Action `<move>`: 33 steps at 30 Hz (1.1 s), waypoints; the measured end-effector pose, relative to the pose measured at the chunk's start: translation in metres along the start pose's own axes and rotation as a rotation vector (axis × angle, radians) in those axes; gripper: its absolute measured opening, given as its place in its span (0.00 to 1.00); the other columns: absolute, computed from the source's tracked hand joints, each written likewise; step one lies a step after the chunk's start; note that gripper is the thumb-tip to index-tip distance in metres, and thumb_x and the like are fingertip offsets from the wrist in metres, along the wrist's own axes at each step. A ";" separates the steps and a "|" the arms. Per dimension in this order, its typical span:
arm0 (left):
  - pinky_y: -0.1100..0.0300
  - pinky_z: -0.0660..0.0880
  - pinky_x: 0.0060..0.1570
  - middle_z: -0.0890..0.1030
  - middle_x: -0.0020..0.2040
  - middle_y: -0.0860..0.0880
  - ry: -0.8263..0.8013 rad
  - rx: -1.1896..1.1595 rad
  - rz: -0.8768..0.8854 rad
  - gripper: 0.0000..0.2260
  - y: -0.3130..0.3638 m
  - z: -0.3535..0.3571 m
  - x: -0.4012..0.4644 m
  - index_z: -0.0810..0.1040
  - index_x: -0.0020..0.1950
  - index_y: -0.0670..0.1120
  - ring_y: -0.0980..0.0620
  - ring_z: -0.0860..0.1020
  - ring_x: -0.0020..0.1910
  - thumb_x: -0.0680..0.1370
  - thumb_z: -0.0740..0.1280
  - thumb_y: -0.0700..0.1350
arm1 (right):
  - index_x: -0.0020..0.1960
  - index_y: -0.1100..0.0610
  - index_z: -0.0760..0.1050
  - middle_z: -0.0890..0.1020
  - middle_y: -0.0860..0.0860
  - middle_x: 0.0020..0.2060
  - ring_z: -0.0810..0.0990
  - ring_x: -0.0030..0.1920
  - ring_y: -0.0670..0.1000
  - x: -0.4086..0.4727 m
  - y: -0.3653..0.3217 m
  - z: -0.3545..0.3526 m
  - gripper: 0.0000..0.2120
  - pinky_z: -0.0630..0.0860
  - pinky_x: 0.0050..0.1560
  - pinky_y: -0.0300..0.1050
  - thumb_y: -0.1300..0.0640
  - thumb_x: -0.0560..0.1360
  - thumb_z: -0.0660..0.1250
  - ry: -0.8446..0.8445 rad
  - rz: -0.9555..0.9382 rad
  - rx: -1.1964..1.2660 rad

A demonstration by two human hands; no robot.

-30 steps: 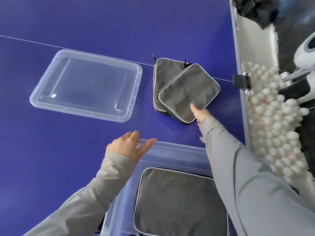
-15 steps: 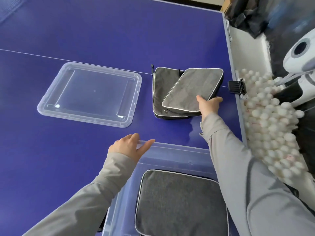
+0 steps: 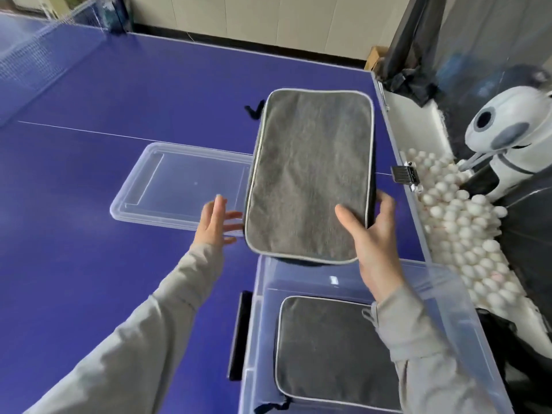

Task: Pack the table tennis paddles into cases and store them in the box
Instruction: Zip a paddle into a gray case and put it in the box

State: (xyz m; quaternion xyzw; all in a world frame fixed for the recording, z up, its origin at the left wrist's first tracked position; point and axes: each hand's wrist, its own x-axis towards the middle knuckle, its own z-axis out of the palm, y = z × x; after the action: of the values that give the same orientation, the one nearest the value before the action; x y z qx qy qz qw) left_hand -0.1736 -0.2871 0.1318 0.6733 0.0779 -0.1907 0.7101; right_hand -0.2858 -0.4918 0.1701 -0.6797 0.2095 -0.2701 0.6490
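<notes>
Progress looks past halfway, as I judge it: one grey paddle case already lies flat in the clear plastic box at 5 o'clock, and a second grey case is held in the air just beyond the box's far rim. The right hand is clamped on its near right corner, thumb on top; the left hand hovers with fingers spread just beside its left edge, not gripping. A dark strap at 12 o'clock hints at another case hidden behind. The clear lid rests on the blue table at 10 o'clock, not yet fitted.
</notes>
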 end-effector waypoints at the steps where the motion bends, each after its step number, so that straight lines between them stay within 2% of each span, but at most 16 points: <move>1: 0.61 0.72 0.34 0.78 0.46 0.51 -0.071 -0.043 -0.039 0.16 0.011 -0.015 0.004 0.69 0.58 0.53 0.59 0.79 0.32 0.79 0.53 0.62 | 0.53 0.40 0.68 0.81 0.35 0.47 0.80 0.49 0.39 -0.016 -0.002 0.011 0.21 0.76 0.48 0.33 0.52 0.67 0.74 -0.028 -0.005 -0.008; 3: 0.60 0.73 0.39 0.77 0.49 0.50 -0.195 -0.113 -0.061 0.23 0.030 -0.047 0.009 0.71 0.61 0.53 0.55 0.78 0.38 0.74 0.59 0.66 | 0.54 0.38 0.68 0.80 0.36 0.49 0.79 0.52 0.41 -0.047 -0.003 0.041 0.21 0.76 0.52 0.37 0.51 0.67 0.73 -0.105 -0.002 -0.033; 4: 0.60 0.74 0.41 0.79 0.49 0.52 -0.216 -0.142 -0.013 0.23 0.036 -0.065 0.009 0.73 0.61 0.52 0.54 0.79 0.41 0.72 0.63 0.65 | 0.55 0.38 0.67 0.79 0.37 0.51 0.79 0.53 0.42 -0.061 -0.002 0.058 0.22 0.75 0.53 0.37 0.51 0.67 0.73 -0.148 0.003 -0.050; 6: 0.64 0.76 0.37 0.83 0.42 0.57 -0.167 -0.133 0.129 0.18 0.042 -0.106 0.006 0.76 0.56 0.52 0.58 0.81 0.39 0.70 0.69 0.58 | 0.56 0.39 0.66 0.79 0.37 0.52 0.79 0.53 0.40 -0.088 0.001 0.099 0.23 0.74 0.52 0.32 0.51 0.67 0.74 -0.204 0.010 -0.084; 8: 0.64 0.77 0.33 0.84 0.39 0.55 -0.110 -0.130 0.179 0.19 0.042 -0.154 0.004 0.75 0.58 0.51 0.56 0.82 0.37 0.68 0.71 0.53 | 0.57 0.39 0.65 0.80 0.38 0.52 0.79 0.52 0.39 -0.112 0.009 0.142 0.24 0.73 0.49 0.28 0.53 0.69 0.74 -0.231 0.033 -0.123; 10: 0.62 0.78 0.34 0.85 0.40 0.51 -0.080 -0.123 0.191 0.22 0.040 -0.206 0.004 0.73 0.61 0.50 0.53 0.83 0.38 0.69 0.72 0.50 | 0.58 0.39 0.65 0.79 0.41 0.54 0.79 0.54 0.42 -0.134 0.017 0.188 0.24 0.75 0.52 0.35 0.53 0.70 0.74 -0.262 0.084 -0.190; 12: 0.61 0.78 0.33 0.85 0.40 0.51 -0.055 -0.104 0.213 0.21 0.037 -0.261 0.007 0.71 0.62 0.52 0.53 0.83 0.37 0.71 0.73 0.47 | 0.61 0.40 0.65 0.76 0.42 0.56 0.78 0.55 0.46 -0.151 0.019 0.237 0.25 0.75 0.56 0.43 0.52 0.70 0.73 -0.228 0.064 -0.347; 14: 0.62 0.78 0.35 0.84 0.38 0.53 -0.031 -0.012 0.266 0.19 0.036 -0.313 0.010 0.70 0.59 0.59 0.55 0.81 0.35 0.73 0.72 0.44 | 0.67 0.48 0.65 0.73 0.45 0.56 0.75 0.54 0.50 -0.158 0.009 0.285 0.27 0.72 0.58 0.44 0.53 0.72 0.72 -0.157 -0.083 -0.507; 17: 0.66 0.75 0.40 0.82 0.39 0.54 -0.015 0.266 0.337 0.22 0.034 -0.378 0.011 0.67 0.54 0.71 0.57 0.79 0.37 0.74 0.71 0.46 | 0.68 0.56 0.69 0.71 0.46 0.52 0.73 0.53 0.51 -0.155 -0.024 0.357 0.24 0.70 0.59 0.43 0.52 0.75 0.68 -0.185 -0.337 -0.592; 19: 0.65 0.72 0.43 0.80 0.40 0.58 -0.019 0.438 0.340 0.22 0.032 -0.409 0.010 0.65 0.56 0.71 0.59 0.79 0.40 0.73 0.71 0.49 | 0.65 0.57 0.73 0.72 0.49 0.49 0.73 0.52 0.52 -0.150 -0.046 0.401 0.20 0.71 0.58 0.45 0.51 0.75 0.66 -0.218 -0.417 -0.639; 21: 0.64 0.71 0.43 0.79 0.41 0.63 -0.045 0.561 0.351 0.22 0.032 -0.431 0.006 0.63 0.57 0.70 0.61 0.78 0.41 0.72 0.71 0.52 | 0.61 0.56 0.77 0.72 0.50 0.46 0.73 0.49 0.51 -0.147 -0.063 0.435 0.18 0.72 0.54 0.45 0.49 0.75 0.67 -0.252 -0.405 -0.665; 24: 0.59 0.72 0.45 0.79 0.43 0.64 -0.078 0.691 0.393 0.23 0.031 -0.454 0.001 0.62 0.58 0.71 0.55 0.79 0.44 0.72 0.71 0.53 | 0.54 0.54 0.80 0.71 0.49 0.40 0.70 0.41 0.47 -0.147 -0.069 0.463 0.13 0.69 0.46 0.40 0.47 0.74 0.68 -0.360 -0.304 -0.723; 27: 0.60 0.70 0.43 0.78 0.41 0.63 -0.079 0.780 0.443 0.24 0.030 -0.469 -0.004 0.60 0.58 0.71 0.52 0.78 0.42 0.72 0.71 0.54 | 0.44 0.52 0.81 0.74 0.50 0.38 0.71 0.36 0.45 -0.152 -0.065 0.471 0.07 0.68 0.42 0.36 0.49 0.73 0.69 -0.467 -0.240 -0.737; 30: 0.60 0.70 0.42 0.79 0.41 0.61 -0.071 0.845 0.455 0.23 0.029 -0.480 -0.008 0.59 0.58 0.72 0.51 0.77 0.41 0.72 0.69 0.56 | 0.44 0.52 0.82 0.78 0.49 0.39 0.76 0.37 0.43 -0.158 -0.060 0.470 0.04 0.68 0.41 0.27 0.52 0.73 0.70 -0.495 -0.210 -0.705; 33: 0.61 0.70 0.42 0.79 0.41 0.61 -0.072 0.866 0.445 0.22 0.027 -0.488 -0.010 0.59 0.58 0.72 0.53 0.77 0.40 0.72 0.69 0.57 | 0.46 0.53 0.83 0.81 0.46 0.38 0.79 0.38 0.42 -0.162 -0.058 0.463 0.04 0.70 0.42 0.25 0.57 0.73 0.70 -0.498 -0.167 -0.668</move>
State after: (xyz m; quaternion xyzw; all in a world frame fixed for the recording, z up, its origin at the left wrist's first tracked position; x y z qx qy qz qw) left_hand -0.1015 0.1965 0.1211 0.9002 -0.1789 -0.0723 0.3904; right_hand -0.1182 -0.0284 0.2068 -0.9118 0.0667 -0.0667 0.3996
